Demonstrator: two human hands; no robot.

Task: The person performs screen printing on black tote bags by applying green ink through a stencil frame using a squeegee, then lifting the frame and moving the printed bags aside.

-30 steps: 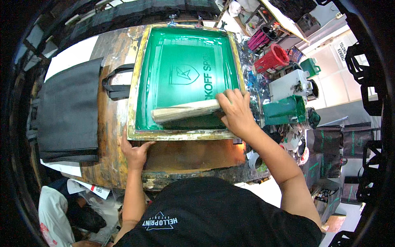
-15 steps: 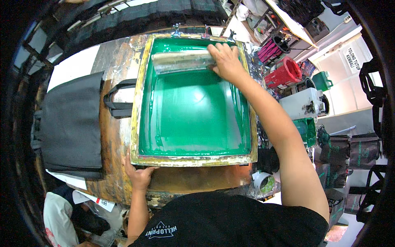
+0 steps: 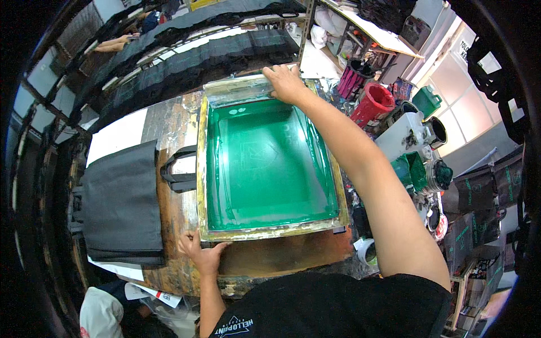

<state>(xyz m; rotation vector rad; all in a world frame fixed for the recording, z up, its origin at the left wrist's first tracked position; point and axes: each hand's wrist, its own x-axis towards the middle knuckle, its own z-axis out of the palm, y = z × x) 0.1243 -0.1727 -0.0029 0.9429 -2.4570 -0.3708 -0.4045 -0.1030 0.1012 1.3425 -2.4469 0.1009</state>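
Observation:
A silkscreen frame (image 3: 270, 234) with a yellow-stained, worn rim lies on the table, its mesh (image 3: 265, 174) coated in wet green ink. Faint lines of a design show through the ink. At the frame's far end, my right hand (image 3: 285, 84) closes over the right end of a long squeegee (image 3: 239, 90), which reaches across the frame. My left hand (image 3: 204, 256) is at the near left corner, fingers apart, thumb along the front edge. Left of the frame lies a black fabric bag (image 3: 121, 205); its handles (image 3: 179, 170) reach toward the frame.
The stained table (image 3: 183, 217) extends beyond the frame. To the right stand a red bucket (image 3: 373, 104), a white jug (image 3: 399, 135), a green ink container (image 3: 410, 172) and a tape roll (image 3: 367, 252). Racks of black fabric (image 3: 208, 53) stand at the back.
My right hand and the squeegee have moved away to the frame's far edge, uncovering more green mesh. My left hand stays at the near left corner. The whole view has shifted.

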